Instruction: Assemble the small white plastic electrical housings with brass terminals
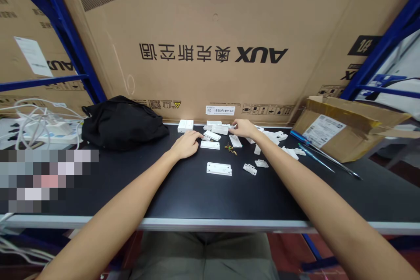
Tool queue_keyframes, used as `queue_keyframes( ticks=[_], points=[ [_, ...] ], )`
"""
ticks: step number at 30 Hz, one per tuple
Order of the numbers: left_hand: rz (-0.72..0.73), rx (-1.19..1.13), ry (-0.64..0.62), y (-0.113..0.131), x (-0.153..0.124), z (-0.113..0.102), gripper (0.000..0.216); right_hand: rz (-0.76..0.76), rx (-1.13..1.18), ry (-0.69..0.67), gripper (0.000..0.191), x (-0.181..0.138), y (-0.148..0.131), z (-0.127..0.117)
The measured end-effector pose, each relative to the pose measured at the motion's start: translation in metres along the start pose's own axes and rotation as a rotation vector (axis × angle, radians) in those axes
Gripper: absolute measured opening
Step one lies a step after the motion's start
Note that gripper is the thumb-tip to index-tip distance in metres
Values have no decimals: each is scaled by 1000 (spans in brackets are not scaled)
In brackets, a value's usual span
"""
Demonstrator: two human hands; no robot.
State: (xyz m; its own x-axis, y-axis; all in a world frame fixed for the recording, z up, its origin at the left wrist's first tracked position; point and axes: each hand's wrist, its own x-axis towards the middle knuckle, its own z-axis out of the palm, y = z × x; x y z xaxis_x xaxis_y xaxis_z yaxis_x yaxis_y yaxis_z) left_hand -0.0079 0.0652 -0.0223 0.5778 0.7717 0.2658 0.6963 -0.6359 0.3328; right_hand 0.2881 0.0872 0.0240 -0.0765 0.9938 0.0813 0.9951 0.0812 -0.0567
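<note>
My left hand (187, 144) rests on the dark table, its index finger stretched out to the edge of a small white plastic piece (212, 135). A flat white plate (210, 145) lies just right of that hand. My right hand (244, 128) reaches over the back of the pile, thumb and fingers pinched at the end of a white plastic part, mostly hidden by the fingers. Beside it are a white block (219, 129) and a slanted white strip (235, 141). Small brass-coloured pieces (231, 149) lie between the hands. Nearer me is another white plate (219, 169).
Two small white brackets (250, 169) lie near my right forearm, with more white parts (275, 136) behind it. A black cloth bag (123, 122), white boxes (185, 126), an open carton (354, 127), tweezers (334, 162) and white cables (36, 118) surround the work area.
</note>
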Motion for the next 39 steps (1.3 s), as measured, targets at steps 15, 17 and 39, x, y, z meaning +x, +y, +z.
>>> queue_keyframes(
  ticks=[15, 17, 39],
  points=[
    [323, -186, -158, 45, -17, -16, 27, 77, 41, 49, 33, 12, -2, 16],
    [348, -198, -208, 51, -19, -16, 35, 63, 75, 74, 33, 9, 1, 12],
    [139, 5, -225, 36, -17, -24, 34, -672, 445, -316, 38, -142, -47, -31]
  ],
)
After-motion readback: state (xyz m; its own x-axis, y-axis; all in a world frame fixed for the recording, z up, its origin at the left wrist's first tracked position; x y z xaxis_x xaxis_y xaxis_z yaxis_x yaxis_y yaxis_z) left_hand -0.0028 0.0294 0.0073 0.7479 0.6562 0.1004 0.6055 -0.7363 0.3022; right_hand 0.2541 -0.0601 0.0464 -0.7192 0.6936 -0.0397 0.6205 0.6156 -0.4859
